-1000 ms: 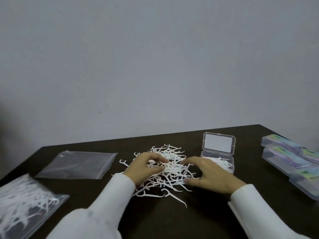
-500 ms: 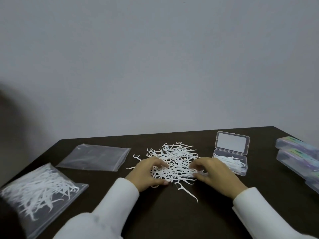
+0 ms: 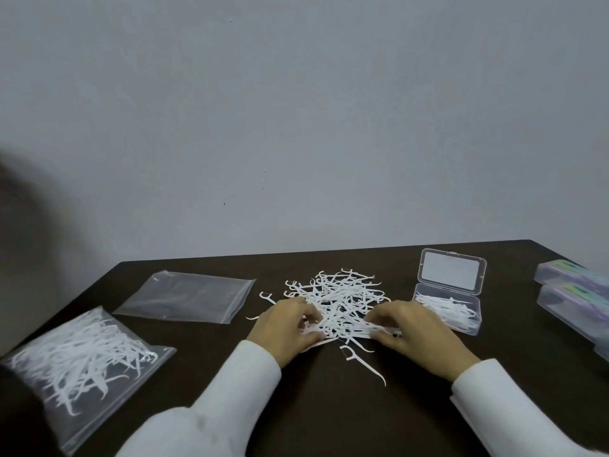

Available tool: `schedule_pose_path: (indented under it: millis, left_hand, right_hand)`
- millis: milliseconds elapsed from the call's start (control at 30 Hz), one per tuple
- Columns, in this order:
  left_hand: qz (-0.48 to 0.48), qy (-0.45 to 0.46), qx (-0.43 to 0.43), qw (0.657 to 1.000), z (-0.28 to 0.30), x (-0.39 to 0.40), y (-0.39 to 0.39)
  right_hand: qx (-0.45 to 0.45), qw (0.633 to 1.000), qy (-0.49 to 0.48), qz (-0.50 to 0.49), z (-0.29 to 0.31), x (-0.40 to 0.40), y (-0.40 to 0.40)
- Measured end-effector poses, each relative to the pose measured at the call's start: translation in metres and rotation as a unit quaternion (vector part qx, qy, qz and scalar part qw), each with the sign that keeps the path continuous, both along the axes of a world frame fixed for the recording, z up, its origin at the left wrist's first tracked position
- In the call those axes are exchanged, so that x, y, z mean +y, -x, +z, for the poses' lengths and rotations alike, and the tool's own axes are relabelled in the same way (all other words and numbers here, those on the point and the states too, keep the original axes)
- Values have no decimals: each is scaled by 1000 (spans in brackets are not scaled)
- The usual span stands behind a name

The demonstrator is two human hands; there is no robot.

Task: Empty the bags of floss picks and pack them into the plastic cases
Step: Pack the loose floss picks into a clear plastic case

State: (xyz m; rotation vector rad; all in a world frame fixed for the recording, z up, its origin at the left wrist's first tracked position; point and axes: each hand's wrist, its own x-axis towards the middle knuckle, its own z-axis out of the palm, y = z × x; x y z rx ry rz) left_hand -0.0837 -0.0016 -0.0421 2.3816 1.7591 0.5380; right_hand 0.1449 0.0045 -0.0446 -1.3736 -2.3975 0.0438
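Single head-worn wide-angle view, facing forward and slightly down across the dark table (image 3: 329, 417) toward the far wall (image 3: 296, 127), close above both sleeves at the near edge.

Plain room: bare grey wall (image 3: 296, 110) behind a dark table (image 3: 329, 407).

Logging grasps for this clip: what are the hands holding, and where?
Both the left hand and right hand pinch floss picks at the near edge of the loose pile; which part of each pick cannot be told.
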Motion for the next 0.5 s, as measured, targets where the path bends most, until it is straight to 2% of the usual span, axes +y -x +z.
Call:
schedule_pose_path:
  millis: [267,500]
  left_hand:
    - [12,-64,-19,998,-3,2,-2]
    - [24,-122,-104,987,-3,2,1]
  right_hand:
    - [71,997,-18,-5,-1,2,-2]
    - [154,988,8,-5,-1,6,-8]
